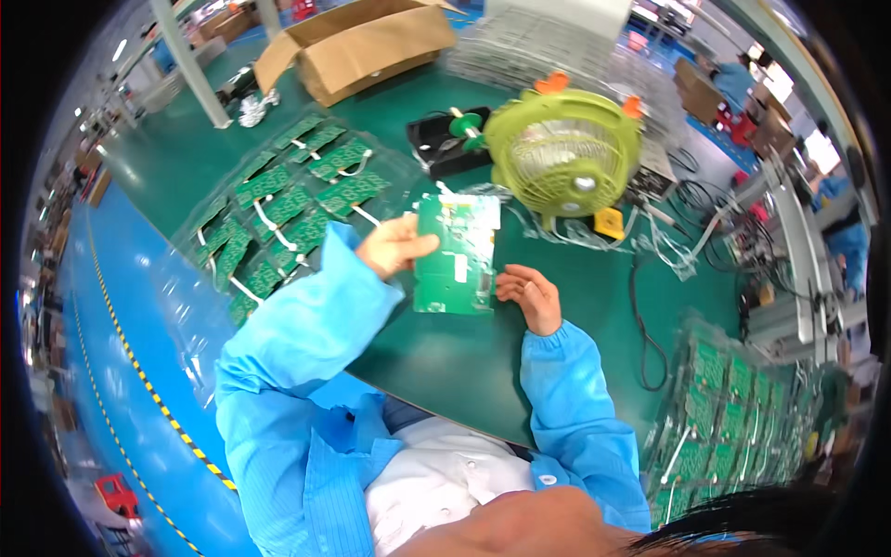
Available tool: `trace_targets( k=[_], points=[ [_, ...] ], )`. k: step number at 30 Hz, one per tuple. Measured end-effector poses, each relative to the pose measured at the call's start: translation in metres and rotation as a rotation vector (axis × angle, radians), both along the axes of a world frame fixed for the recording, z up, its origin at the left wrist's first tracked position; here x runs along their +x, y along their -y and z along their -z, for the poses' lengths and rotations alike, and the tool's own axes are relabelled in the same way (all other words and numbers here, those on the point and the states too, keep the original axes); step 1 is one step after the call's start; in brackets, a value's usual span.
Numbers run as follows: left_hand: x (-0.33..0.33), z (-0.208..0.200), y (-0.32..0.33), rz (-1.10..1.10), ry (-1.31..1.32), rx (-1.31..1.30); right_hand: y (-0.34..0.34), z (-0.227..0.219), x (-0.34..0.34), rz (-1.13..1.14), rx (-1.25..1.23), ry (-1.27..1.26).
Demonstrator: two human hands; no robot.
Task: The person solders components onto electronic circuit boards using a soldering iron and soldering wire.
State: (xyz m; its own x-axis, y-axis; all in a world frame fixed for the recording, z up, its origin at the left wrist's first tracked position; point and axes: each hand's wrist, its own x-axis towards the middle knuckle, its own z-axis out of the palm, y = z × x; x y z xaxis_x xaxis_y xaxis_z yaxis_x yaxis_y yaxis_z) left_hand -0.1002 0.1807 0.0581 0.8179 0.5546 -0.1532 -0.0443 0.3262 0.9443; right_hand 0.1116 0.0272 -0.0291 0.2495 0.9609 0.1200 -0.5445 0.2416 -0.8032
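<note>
Upright over the table, a green circuit board point(453, 265) is pinched by its left edge between the thumb and fingers of my left hand point(394, 247). White labels and small components show on the side facing me. Close to the board's lower right edge is my right hand point(534, 295), its fingers loosely bent and holding nothing I can see. Whether its fingertips touch the edge, I cannot tell. Left of my left hand, several green boards with white cables point(278, 200) lie in rows on clear plastic.
A green desk fan point(566, 153) stands beyond the board, beside a solder spool on its holder point(464, 130). An open cardboard box point(367, 56) and stacked clear trays point(538, 42) are at the back. More boards point(715, 418) lie at lower right, near a black cable point(645, 334).
</note>
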Motion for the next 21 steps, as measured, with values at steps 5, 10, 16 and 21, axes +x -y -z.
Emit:
trace_targets(
  k=[5,10,16,21],
  points=[
    [0.070,0.038,0.046,0.075,0.035,-0.050,0.032,0.006,0.030,0.072,0.090,-0.079],
    [0.113,0.092,0.062,0.102,0.092,-0.147,0.054,0.017,0.052,0.257,-0.172,0.366],
    [0.119,0.150,0.051,0.297,0.521,-0.455,0.048,0.040,0.061,0.360,-0.243,0.204],
    [0.114,0.145,0.055,0.093,0.316,-0.199,0.050,0.013,0.069,0.514,-0.171,-0.254]
  ],
)
